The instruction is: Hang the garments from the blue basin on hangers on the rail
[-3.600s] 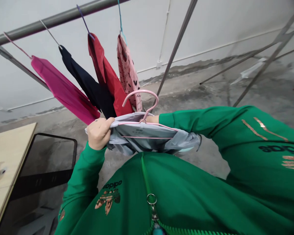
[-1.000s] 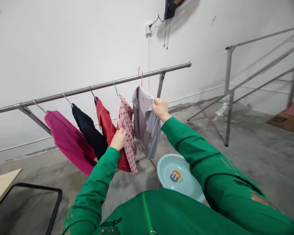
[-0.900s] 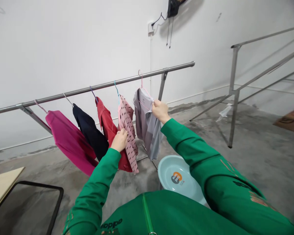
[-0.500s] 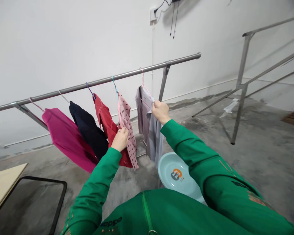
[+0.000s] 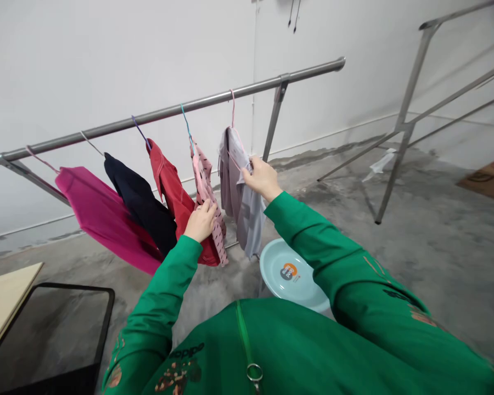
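Observation:
My left hand (image 5: 201, 220) is closed on the front edge of a pink shirt (image 5: 218, 233) with dark dashes, which hangs from a blue hanger (image 5: 186, 122). With thumb and fingers my right hand (image 5: 262, 176) grips the near shoulder of a light grey shirt (image 5: 247, 219). That shirt hangs on a pink hanger (image 5: 233, 107), its folds drooping toward the floor. Just left of my left hand is a red garment (image 5: 170, 184) on a purple hanger. Farther left hang a dark navy garment (image 5: 135, 197) and a magenta one (image 5: 102, 219).
A metal rail (image 5: 160, 113) carries the hangers in front of a white wall. Below my right arm is a light blue basin (image 5: 271, 269). A second metal rack (image 5: 407, 104) stands right, near a cardboard box (image 5: 488, 178). A wooden board (image 5: 4, 302) and black-framed panel (image 5: 105, 323) lie left.
The view has tipped downward, so the rail sits higher. My right hand's thumb has spread on the grey shirt's shoulder; my left hand stays at the pink shirt.

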The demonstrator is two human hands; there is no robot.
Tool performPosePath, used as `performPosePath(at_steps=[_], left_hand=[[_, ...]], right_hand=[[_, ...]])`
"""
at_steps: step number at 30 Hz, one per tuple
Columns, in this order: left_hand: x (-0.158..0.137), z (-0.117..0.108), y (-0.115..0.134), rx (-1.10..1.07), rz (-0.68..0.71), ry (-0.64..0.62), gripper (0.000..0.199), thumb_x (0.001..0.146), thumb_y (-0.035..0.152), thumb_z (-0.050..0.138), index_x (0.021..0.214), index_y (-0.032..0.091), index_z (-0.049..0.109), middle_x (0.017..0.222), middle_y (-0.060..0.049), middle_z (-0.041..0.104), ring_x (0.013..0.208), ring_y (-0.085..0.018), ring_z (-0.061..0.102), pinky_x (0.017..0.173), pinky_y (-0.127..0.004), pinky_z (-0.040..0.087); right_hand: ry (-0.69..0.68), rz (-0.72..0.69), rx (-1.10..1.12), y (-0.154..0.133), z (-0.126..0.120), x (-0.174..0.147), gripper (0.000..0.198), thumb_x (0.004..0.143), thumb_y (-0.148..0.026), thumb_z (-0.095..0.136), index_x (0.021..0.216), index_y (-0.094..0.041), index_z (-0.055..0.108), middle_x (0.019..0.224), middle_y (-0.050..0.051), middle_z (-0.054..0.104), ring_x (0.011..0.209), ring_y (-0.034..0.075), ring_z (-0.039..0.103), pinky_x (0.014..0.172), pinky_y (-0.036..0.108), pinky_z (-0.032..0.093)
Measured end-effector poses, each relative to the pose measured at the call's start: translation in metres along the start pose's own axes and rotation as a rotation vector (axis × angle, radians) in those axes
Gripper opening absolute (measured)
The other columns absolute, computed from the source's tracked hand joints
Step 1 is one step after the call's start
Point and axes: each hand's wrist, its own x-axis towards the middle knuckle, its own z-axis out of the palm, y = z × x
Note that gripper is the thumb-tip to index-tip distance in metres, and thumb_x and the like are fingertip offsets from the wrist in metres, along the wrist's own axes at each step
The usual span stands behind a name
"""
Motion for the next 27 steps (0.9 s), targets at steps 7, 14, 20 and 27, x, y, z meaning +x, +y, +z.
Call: performPosePath(at_steps=[7, 14, 20, 27], left_hand=[[-0.008, -0.004, -0.002, -0.187, 0.059, 0.112, 0.038, 0.093, 0.020, 0.042, 0.129, 0.010, 0.052, 0.134, -0.019, 0.049, 0.122, -0.027, 0.052, 0.101, -0.038, 0.048], [0.068, -0.024, 0.039, -0.184, 0.061, 0.186, 0.032, 0.092, 0.022, 0.046, 0.121, 0.011, 0.055, 0.118, -0.016, 0.056, 0.108, -0.026, 0.058, 0.089, -0.036, 0.049], [0.134, -0.017, 0.055, 0.048, -0.062, 0.190, 0.025, 0.088, 0.022, 0.047, 0.103, 0.014, 0.065, 0.112, -0.015, 0.060, 0.110, -0.031, 0.055, 0.082, -0.038, 0.046], [0.160, -0.027, 0.013, 0.081, -0.441, 0.245, 0.035, 0.090, 0.017, 0.036, 0.110, 0.014, 0.064, 0.115, -0.016, 0.061, 0.105, -0.029, 0.060, 0.080, -0.038, 0.046]], right_hand=[[0.136, -0.008, 0.325, 0.030, 0.019, -0.040, 0.049, 0.079, -0.038, 0.058, 0.118, -0.009, 0.050, 0.118, 0.017, 0.056, 0.091, 0.019, 0.058, 0.083, 0.032, 0.047], [0.031, 0.174, 0.229, 0.034, 0.039, -0.033, 0.024, 0.087, -0.040, 0.053, 0.088, -0.017, 0.061, 0.084, 0.005, 0.066, 0.081, 0.017, 0.059, 0.072, 0.027, 0.041], [0.065, 0.136, 0.177, 0.027, 0.052, -0.019, 0.022, 0.089, -0.037, 0.053, 0.082, -0.018, 0.062, 0.087, 0.005, 0.066, 0.081, 0.017, 0.057, 0.066, 0.026, 0.034], [0.115, 0.013, 0.051, 0.030, 0.048, -0.020, 0.017, 0.088, -0.025, 0.048, 0.077, -0.017, 0.058, 0.086, 0.007, 0.064, 0.081, 0.019, 0.054, 0.070, 0.029, 0.032]])
